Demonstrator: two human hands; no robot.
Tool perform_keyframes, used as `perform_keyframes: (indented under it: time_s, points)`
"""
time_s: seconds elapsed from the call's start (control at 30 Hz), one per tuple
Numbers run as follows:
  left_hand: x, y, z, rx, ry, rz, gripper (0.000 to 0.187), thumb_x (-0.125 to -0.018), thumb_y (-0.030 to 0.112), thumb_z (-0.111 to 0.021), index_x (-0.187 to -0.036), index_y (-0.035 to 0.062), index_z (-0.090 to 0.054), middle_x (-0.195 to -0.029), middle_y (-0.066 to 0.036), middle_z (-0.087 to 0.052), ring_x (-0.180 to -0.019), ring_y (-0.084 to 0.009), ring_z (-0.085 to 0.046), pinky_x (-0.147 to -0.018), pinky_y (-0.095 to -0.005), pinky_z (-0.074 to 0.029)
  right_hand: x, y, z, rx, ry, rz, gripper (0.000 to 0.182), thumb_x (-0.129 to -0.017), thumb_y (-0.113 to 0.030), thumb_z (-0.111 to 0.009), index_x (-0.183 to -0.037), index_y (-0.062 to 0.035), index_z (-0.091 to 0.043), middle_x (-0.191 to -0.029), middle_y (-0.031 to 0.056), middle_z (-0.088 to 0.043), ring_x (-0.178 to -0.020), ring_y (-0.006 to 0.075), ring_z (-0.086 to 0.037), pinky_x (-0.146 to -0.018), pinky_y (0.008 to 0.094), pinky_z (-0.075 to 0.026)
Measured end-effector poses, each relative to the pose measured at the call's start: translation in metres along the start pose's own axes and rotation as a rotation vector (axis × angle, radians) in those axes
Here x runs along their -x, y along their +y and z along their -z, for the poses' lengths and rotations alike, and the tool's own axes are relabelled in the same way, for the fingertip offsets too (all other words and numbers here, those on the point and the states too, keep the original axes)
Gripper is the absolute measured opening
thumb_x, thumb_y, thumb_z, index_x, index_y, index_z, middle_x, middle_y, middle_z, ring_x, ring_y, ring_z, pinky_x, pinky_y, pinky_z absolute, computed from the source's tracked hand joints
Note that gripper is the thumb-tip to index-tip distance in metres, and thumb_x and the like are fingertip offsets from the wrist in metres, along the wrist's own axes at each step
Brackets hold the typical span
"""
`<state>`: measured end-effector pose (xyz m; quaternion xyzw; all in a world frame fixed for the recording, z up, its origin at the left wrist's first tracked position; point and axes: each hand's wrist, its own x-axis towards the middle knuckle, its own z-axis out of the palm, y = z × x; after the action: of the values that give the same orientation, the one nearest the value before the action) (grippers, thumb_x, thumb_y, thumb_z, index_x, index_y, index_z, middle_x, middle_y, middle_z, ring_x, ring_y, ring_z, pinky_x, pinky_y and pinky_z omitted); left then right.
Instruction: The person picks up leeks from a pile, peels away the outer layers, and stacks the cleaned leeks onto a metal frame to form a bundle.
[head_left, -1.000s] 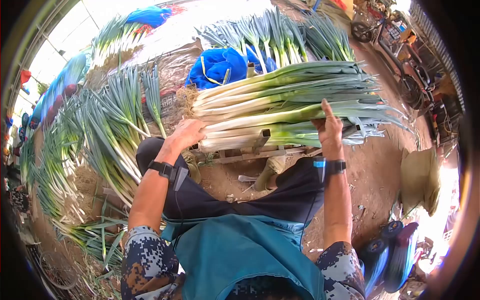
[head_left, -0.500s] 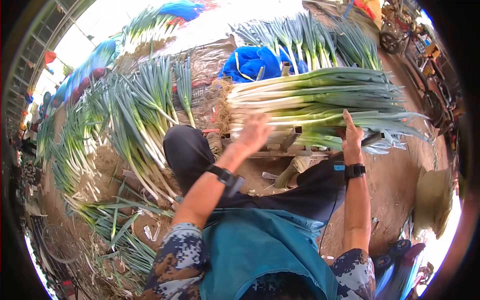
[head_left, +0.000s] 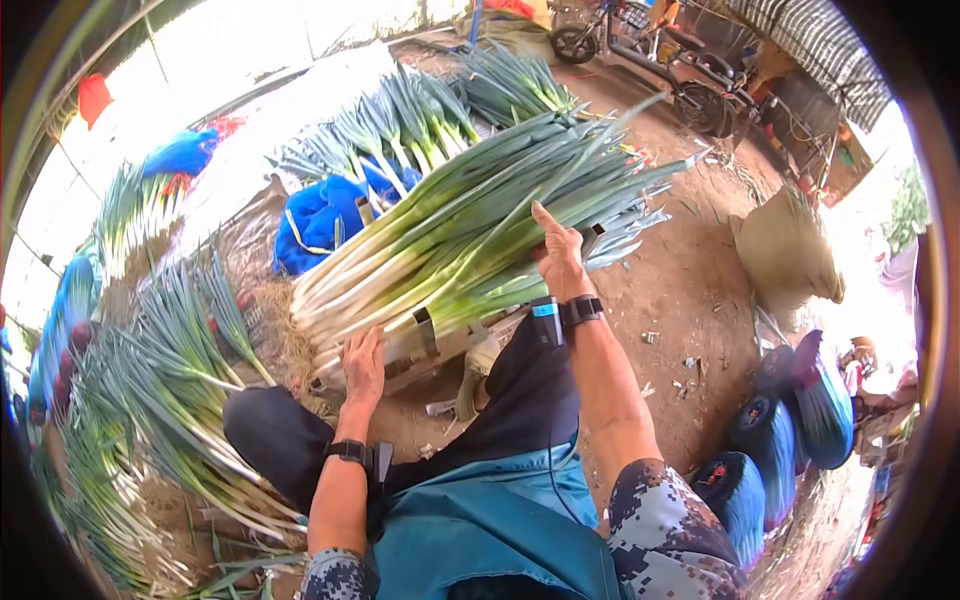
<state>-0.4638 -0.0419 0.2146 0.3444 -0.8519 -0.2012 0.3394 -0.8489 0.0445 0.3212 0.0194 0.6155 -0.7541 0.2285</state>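
A thick pile of long green onions (head_left: pixel 430 220) lies across a low wooden and metal rack (head_left: pixel 425 332) in front of my knees, roots to the left and leaves to the upper right. My left hand (head_left: pixel 362 365) rests against the white stems near the roots, its fingers stretched out. At the leafy end, my right hand (head_left: pixel 562 258) grips the near side of the pile, thumb up along the leaves and other fingers partly hidden beneath. Each wrist wears a black strap with a small device.
Loose green onions (head_left: pixel 190 370) lie on the left, with more behind the rack beside a blue net bag (head_left: pixel 320 225). Blue-wrapped bundles (head_left: pixel 765 450) and a tan sack (head_left: pixel 785 255) stand on the right. An electric bike (head_left: pixel 680 75) is parked at the back.
The view has turned to the right. My left hand, blurred over the stems before, now lies against their near side. My right hand stays at the leafy end.
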Motion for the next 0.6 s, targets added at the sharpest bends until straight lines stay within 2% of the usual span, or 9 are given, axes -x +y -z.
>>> perform_keyframes:
  time_s: [0.1, 0.13, 0.23, 0.27, 0.37, 0.4, 0.5, 0.53, 0.6]
  points:
    - [-0.003, 0.000, -0.004, 0.004, -0.023, 0.028, 0.028, -0.089, 0.010, -0.066, -0.117, 0.0087, -0.070, -0.110, -0.011, -0.069, -0.107, -0.0321, -0.061, -0.096, -0.0447, -0.042, 0.021, -0.032, 0.017, 0.033, -0.137, 0.198, 0.067, -0.076, -0.033, -0.090, -0.115, 0.0149, -0.063, -0.112, 0.0215, -0.068, -0.093, 0.0282, -0.069, -0.079, 0.0398, -0.056]
    - [-0.003, 0.000, -0.004, 0.013, -0.036, 0.046, 0.028, -0.088, 0.011, -0.066, -0.116, 0.0088, -0.070, -0.109, -0.011, -0.069, -0.107, -0.0322, -0.061, -0.096, -0.0448, -0.042, 0.009, -0.036, 0.025, 0.216, -0.078, 0.181, 0.059, -0.081, -0.037, -0.085, -0.104, 0.0147, -0.068, -0.100, 0.0187, -0.073, -0.088, 0.0277, -0.071, -0.071, 0.0408, -0.058]
    - [-0.008, -0.002, -0.001, 0.020, -0.073, 0.065, 0.028, -0.087, 0.012, -0.069, -0.115, 0.0086, -0.070, -0.108, -0.012, -0.069, -0.106, -0.0332, -0.061, -0.096, -0.0449, -0.042, 0.008, -0.069, 0.055, 0.859, -0.156, 0.168, 0.055, -0.083, -0.040, -0.080, -0.089, 0.0135, -0.070, -0.079, 0.0196, -0.073, -0.080, 0.0289, -0.073, -0.072, 0.0417, -0.057]
    - [-0.007, -0.001, 0.000, 0.018, -0.072, 0.062, 0.028, -0.087, 0.012, -0.069, -0.115, 0.0085, -0.070, -0.108, -0.012, -0.069, -0.106, -0.0334, -0.061, -0.096, -0.0448, -0.042, 0.003, -0.064, 0.065, 1.116, -0.080, 0.431, 0.045, -0.086, -0.036, -0.074, -0.085, 0.0083, -0.071, -0.066, 0.0206, -0.067, -0.072, 0.0319, -0.071, -0.071, 0.0429, -0.055]
    - [-0.009, 0.003, 0.004, 0.017, -0.114, 0.086, 0.028, -0.089, 0.014, -0.068, -0.117, 0.0071, -0.071, -0.111, -0.014, -0.069, -0.109, -0.0346, -0.062, -0.098, -0.0438, -0.043, 0.039, -0.072, 0.084, 1.168, -0.134, 0.719, 0.030, -0.087, -0.028, -0.071, -0.090, 0.0015, -0.072, -0.072, 0.0235, -0.066, -0.072, 0.0343, -0.070, -0.069, 0.0451, -0.053]
    - [-0.010, 0.002, 0.003, 0.035, -0.099, 0.077, 0.028, -0.088, 0.013, -0.069, -0.116, 0.0074, -0.071, -0.110, -0.014, -0.069, -0.108, -0.0343, -0.062, -0.097, -0.0444, -0.043, 0.036, -0.067, 0.091, 1.106, -0.092, 0.748, 0.022, -0.088, -0.024, -0.069, -0.089, -0.0022, -0.072, -0.072, 0.0212, -0.065, -0.069, 0.0334, -0.069, -0.066, 0.0439, -0.051]
    - [-0.009, -0.003, 0.002, 0.083, -0.094, 0.082, 0.028, -0.088, 0.013, -0.069, -0.116, 0.0079, -0.071, -0.110, -0.014, -0.068, -0.108, -0.0348, -0.061, -0.097, -0.0455, -0.043, 0.029, -0.055, 0.107, 0.998, -0.152, 0.755, 0.025, -0.092, -0.021, -0.065, -0.087, 0.0020, -0.073, -0.062, 0.0079, -0.066, -0.056, 0.0157, -0.062, -0.057, 0.0331, -0.051]
    - [-0.011, -0.005, 0.002, 0.097, -0.098, 0.090, 0.028, -0.089, 0.013, -0.069, -0.116, 0.0080, -0.071, -0.111, -0.015, -0.068, -0.109, -0.0352, -0.061, -0.097, -0.0458, -0.043, 0.027, -0.053, 0.110, 1.034, -0.212, 0.676, 0.022, -0.092, -0.018, -0.063, -0.088, 0.0016, -0.073, -0.063, 0.0067, -0.065, -0.057, 0.0138, -0.064, -0.057, 0.0320, -0.052]
    - [-0.014, -0.010, 0.003, 0.103, -0.134, 0.090, 0.027, -0.090, 0.013, -0.068, -0.117, 0.0078, -0.071, -0.112, -0.015, -0.068, -0.109, -0.0359, -0.061, -0.098, -0.0459, -0.043, 0.031, -0.048, 0.114, 0.995, -0.251, 0.547, 0.019, -0.088, -0.019, -0.067, -0.091, -0.0006, -0.074, -0.071, 0.0143, -0.068, -0.066, 0.0246, -0.067, -0.065, 0.0368, -0.053]
